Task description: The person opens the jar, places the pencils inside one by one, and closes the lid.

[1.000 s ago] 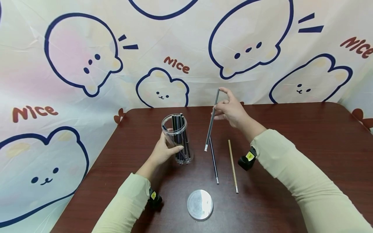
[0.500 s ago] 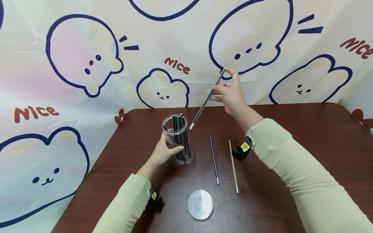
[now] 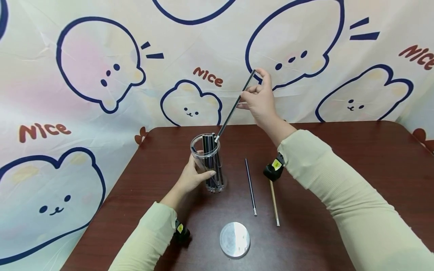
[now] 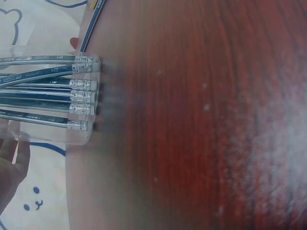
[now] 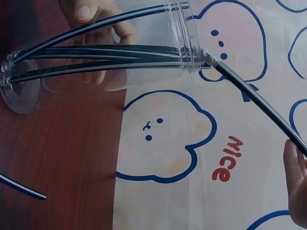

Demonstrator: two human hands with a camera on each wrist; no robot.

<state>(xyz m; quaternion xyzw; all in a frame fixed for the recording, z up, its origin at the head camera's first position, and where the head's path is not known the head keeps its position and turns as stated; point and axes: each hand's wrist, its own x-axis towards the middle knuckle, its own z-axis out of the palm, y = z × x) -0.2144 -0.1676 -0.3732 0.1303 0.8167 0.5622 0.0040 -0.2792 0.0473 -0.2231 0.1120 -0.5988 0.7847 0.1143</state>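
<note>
My left hand (image 3: 192, 177) grips a clear jar (image 3: 199, 162) on the table, thumb across its side. Inside stand several dark striped pencils (image 3: 211, 165), their eraser ends at the bottom, as the left wrist view shows. My right hand (image 3: 263, 101) pinches another dark pencil (image 3: 232, 109) above and to the right of the jar, one finger at its upper end. This pencil slants down to the left, its silver ferrule (image 5: 206, 57) right at the jar's mouth in the right wrist view. Fingers of the left hand (image 5: 98, 43) show behind the jar there.
A dark blue pencil (image 3: 251, 188) and a gold one (image 3: 275, 205) lie on the brown table (image 3: 322, 180), right of the jar. The right wrist camera (image 3: 274, 169) overlaps the gold one's far end. A round clear lid (image 3: 235, 240) lies nearer. Behind hangs a cartoon-printed cloth (image 3: 230, 41).
My right hand has lifted the held pencil and swung it left, from over the loose pencils to the jar's mouth. The left hand and the jar stay in place.
</note>
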